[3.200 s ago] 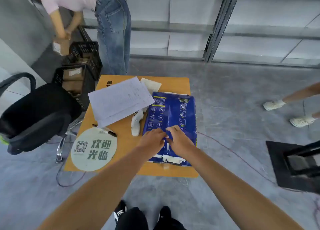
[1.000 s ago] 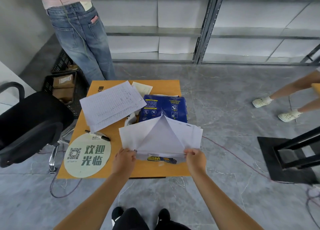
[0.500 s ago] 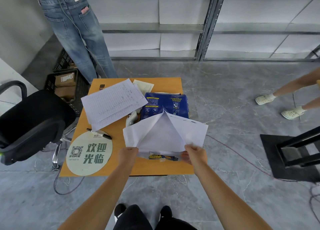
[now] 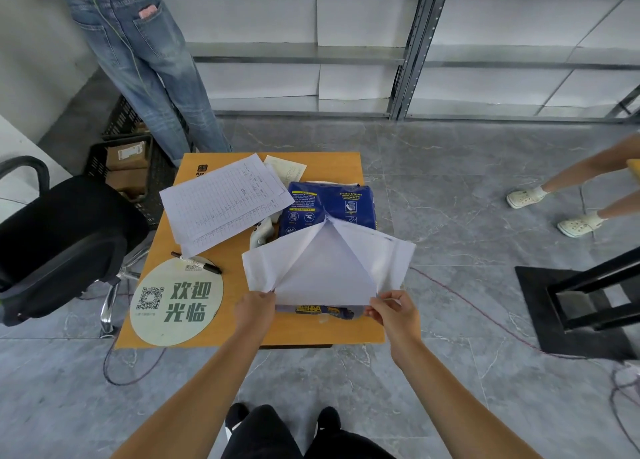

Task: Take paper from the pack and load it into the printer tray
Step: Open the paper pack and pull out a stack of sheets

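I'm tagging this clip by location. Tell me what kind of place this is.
Probably a stockroom or warehouse back office: bare metal shelving lines the wall, black crates hold cardboard parcels, and a small wooden table carries a filled-in log sheet.

Stockroom or shop back room, grey metal shelving (image 4: 412, 46) along the wall, marble-look tile floor (image 4: 450, 168), black crates (image 4: 128, 168) of parcels, small orange table (image 4: 239, 264) bearing a QR welcome sign (image 4: 176, 301), office chair (image 4: 62, 244) at its left edge
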The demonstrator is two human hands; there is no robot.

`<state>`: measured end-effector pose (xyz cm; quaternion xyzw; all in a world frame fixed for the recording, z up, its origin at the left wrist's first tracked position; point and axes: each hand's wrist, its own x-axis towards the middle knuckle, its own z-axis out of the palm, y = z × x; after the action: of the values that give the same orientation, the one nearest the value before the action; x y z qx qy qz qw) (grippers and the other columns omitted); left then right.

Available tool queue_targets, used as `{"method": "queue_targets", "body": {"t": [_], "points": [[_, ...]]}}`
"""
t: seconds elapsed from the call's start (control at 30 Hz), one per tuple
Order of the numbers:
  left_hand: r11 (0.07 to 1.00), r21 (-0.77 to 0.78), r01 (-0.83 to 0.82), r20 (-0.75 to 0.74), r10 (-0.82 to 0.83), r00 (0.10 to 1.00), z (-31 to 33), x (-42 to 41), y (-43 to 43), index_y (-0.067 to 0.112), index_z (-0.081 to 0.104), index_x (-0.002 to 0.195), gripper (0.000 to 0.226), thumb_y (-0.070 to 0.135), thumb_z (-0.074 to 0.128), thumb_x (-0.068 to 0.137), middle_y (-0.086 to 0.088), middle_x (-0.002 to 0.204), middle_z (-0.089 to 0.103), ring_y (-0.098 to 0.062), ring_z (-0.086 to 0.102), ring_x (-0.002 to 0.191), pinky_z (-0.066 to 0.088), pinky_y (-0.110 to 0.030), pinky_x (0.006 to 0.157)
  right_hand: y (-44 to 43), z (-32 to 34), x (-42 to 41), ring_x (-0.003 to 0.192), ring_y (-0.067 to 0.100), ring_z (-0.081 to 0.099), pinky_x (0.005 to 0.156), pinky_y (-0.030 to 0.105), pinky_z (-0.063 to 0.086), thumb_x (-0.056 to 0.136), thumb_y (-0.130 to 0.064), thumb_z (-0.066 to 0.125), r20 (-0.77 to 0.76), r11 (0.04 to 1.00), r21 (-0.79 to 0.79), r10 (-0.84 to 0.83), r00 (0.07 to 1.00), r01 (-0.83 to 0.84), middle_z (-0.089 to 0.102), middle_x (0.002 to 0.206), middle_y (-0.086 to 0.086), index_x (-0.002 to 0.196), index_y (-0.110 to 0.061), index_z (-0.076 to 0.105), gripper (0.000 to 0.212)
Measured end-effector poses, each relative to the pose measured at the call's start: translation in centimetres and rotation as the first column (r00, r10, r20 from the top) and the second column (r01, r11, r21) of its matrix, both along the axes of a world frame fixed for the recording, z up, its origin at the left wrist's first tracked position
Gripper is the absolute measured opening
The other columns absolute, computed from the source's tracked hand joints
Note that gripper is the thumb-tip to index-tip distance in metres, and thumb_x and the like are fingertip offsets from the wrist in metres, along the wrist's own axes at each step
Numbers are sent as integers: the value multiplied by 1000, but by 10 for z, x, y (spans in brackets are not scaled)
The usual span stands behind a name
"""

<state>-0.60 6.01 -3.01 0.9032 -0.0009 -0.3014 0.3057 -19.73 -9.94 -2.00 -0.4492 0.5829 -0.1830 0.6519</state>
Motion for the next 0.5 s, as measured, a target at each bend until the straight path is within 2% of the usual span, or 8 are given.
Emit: {"method": "queue_targets", "body": {"t": [0.1,0.17,0.23,0.33,0.4,0.5], "points": [[1000,-8,-3,-61,3,998,1,2,-2,-2,64,105,34,24,45,93,-5,70,51,-21,47,63,30,-25,47,-3,-4,-13,68,25,70,71,31,60,83,2,70,54,992,116,50,997,-56,74,83,24,105,-1,59,25],[999,-36,10,-73,-13,997,1,4,-1,0,65,107,32,24,50,93,-8,80,58,-23,52,71,36,-25,53,-11,-6,-12,67,28,70,63,29,61,82,7,65,32,966,223,123,992,-127,72,82,26,107,7,62,25],[997,-73,38,-59,-43,997,3,6,1,2,66,105,27,22,53,93,-7,83,62,-23,55,74,40,-27,58,-19,-2,-6,69,31,71,57,30,61,82,1,63,-37,945,265,207,978,-191,71,84,28,100,9,66,20],[992,-110,61,-59,-67,996,6,7,3,-1,68,103,25,19,55,94,-12,90,65,-24,55,78,42,-29,64,-27,1,7,63,29,72,55,33,61,85,-22,64,-187,943,202,301,935,-263,73,78,22,91,5,68,28],[989,-104,105,-40,-110,993,7,4,4,-2,69,101,25,18,55,94,-15,96,66,-25,56,80,43,-25,61,-27,-1,12,54,25,68,49,31,59,87,-24,64,-283,946,135,321,904,-294,68,69,17,89,4,66,28],[979,-90,183,-8,-184,983,7,2,7,0,71,90,23,17,56,94,-11,85,64,-21,56,73,40,-21,53,-22,-4,13,51,20,64,44,27,55,89,-22,66,-288,935,71,354,890,-349,64,65,12,89,-5,64,17]]}}
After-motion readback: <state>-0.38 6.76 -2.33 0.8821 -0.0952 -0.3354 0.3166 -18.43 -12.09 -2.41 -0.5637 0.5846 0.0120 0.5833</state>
